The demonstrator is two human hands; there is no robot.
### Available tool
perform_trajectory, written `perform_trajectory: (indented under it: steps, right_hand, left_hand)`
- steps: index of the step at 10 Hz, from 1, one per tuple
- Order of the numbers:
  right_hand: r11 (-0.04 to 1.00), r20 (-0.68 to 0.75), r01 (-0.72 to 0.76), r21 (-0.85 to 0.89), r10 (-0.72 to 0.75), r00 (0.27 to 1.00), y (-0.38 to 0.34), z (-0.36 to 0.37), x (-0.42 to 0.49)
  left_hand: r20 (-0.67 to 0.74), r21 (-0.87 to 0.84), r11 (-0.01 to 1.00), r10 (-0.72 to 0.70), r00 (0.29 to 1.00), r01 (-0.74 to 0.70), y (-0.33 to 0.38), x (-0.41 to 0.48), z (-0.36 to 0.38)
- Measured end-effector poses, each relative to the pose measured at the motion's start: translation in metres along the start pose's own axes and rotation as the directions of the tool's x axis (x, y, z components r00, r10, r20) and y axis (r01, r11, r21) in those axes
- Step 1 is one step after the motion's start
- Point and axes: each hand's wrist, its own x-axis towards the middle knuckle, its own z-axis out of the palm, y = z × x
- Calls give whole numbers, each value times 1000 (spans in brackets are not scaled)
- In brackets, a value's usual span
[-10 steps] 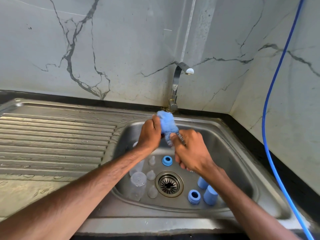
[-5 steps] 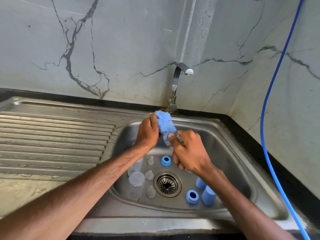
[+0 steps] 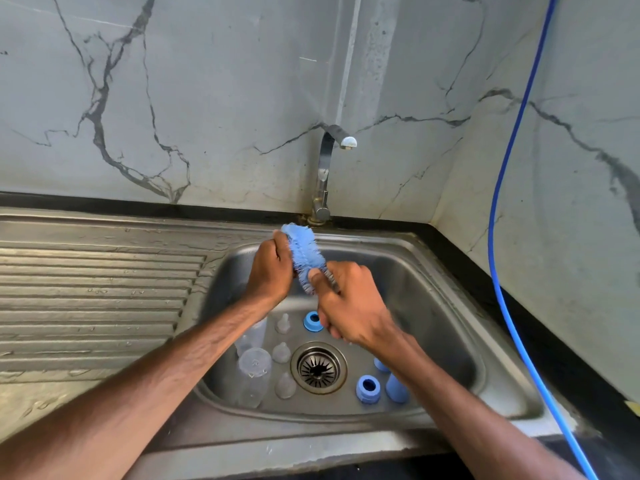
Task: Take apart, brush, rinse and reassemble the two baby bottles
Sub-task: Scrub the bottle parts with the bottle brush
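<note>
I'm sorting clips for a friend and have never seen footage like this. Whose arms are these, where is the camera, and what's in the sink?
No machine here: a person wears one camera on the head, looking forward and down at their own bare arms; every picture comes from it. The left hand is wrapped round the blue bristles of a bottle brush, and the right hand grips its handle end, over a steel sink below a tap. On the sink's floor, around the drain, lie baby-bottle parts: clear bottles at the left, small clear teats beside them, blue rings, and blue caps at the right. A ribbed draining board lies left of the basin, and a blue hose hangs down the wall at the right.
</note>
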Motion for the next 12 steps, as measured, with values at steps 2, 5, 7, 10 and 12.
perform_trajectory:
  steps: [2,5,7,10,12]
  right_hand:
    - [1000,-22,-29,11,29,999,5,-3,5]
    - [996,35,-42,80,39,999,8,-1,0]
    - [991,16,-88,99,87,996,9,-5,3]
    - [992,38,-41,123,37,999,6,-3,-2]
    - [993,-12,-109,52,109,994,17,-18,13]
  left_hand:
    - [42,77,996,47,998,-50,2,-6,0]
    - [49,33,995,96,994,-98,3,-4,-9]
    - [153,97,983,139,978,-154,2,-7,-7]
    - [106,68,993,94,990,-101,2,-4,-10]
    - [322,-26,996,86,943,-82,0,-5,-6]
